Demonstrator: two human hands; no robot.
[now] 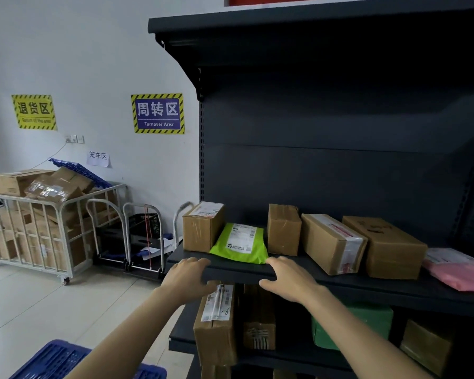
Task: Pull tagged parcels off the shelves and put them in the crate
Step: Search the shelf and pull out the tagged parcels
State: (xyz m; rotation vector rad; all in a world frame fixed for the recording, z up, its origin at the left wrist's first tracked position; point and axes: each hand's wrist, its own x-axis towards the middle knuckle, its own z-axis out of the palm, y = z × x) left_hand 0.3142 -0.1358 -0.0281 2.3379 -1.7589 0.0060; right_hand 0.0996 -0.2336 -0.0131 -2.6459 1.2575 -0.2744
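A lime-green mailer bag with a white label lies at the front of the dark shelf. My left hand and my right hand reach out just before it, fingers over the shelf's front edge, holding nothing. Cardboard boxes flank the bag: a labelled box on its left, a plain box on its right. The blue crate sits on the floor at the lower left. A labelled box stands on the shelf below.
Further right on the shelf lie two larger boxes and a pink mailer. A green parcel sits below. A cage cart full of cartons and folded trolleys stand by the left wall.
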